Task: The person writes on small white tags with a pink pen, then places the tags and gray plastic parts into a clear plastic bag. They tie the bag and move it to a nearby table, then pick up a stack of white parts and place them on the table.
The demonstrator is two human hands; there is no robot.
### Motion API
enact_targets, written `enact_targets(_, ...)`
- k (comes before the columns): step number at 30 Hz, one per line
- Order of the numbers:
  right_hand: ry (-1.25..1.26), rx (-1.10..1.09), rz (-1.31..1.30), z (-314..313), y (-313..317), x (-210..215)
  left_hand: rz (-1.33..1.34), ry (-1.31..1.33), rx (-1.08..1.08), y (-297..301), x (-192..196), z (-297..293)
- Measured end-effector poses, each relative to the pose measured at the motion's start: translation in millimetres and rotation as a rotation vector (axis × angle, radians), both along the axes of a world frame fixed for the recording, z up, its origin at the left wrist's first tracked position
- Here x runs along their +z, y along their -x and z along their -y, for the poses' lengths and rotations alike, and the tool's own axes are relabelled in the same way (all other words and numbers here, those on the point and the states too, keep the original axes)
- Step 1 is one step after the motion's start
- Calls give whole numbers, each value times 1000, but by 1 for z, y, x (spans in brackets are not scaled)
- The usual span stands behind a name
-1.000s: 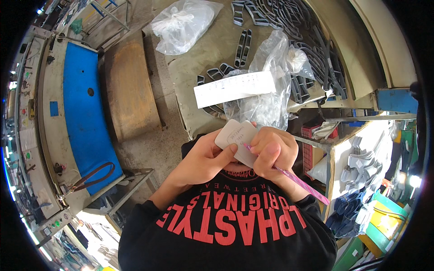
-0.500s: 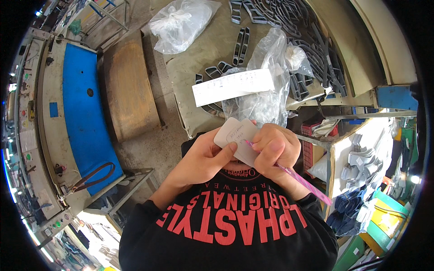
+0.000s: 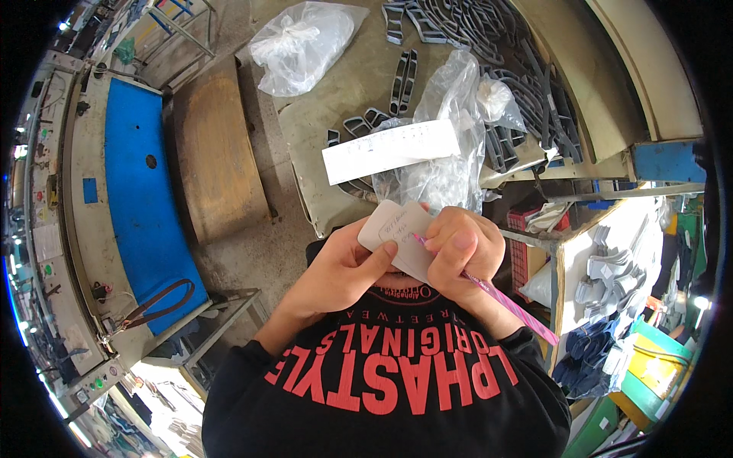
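Observation:
Close to my chest, my left hand (image 3: 340, 263) pinches a small white card with rounded corners (image 3: 386, 227), thumb on its face. Some handwriting shows on it, and a second card edge peeks out behind. My right hand (image 3: 467, 252) is closed round a pink striped pen (image 3: 513, 308), its tip touching the card's face. Beyond my hands, a long white paper slip (image 3: 389, 150) with writing lies across a clear plastic bag (image 3: 443, 179) on the worktable (image 3: 305, 126).
Dark metal cutting dies (image 3: 466, 27) crowd the table's far right. A knotted plastic bag (image 3: 301, 49) lies at the far left. Leftward stand a curved brown board (image 3: 217, 145) and a blue-topped machine (image 3: 137, 183). Stacked grey cut pieces (image 3: 607, 263) sit on a right-hand shelf.
The pen tip stays at the card, with slightly more handwriting visible there. Both hands have shifted only a little, and the view has tilted slightly.

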State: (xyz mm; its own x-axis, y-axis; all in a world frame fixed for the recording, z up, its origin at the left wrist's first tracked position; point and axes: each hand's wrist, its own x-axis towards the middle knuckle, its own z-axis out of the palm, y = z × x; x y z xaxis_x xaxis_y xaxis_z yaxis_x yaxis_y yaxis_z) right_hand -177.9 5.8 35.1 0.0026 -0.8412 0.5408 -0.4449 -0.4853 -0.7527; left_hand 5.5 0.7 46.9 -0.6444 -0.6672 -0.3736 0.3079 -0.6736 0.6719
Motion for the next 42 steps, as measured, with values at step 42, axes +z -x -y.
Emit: enact_targets(42, 79, 119, 25, 3, -2, -1, 17, 27, 44, -5, 3, 6)
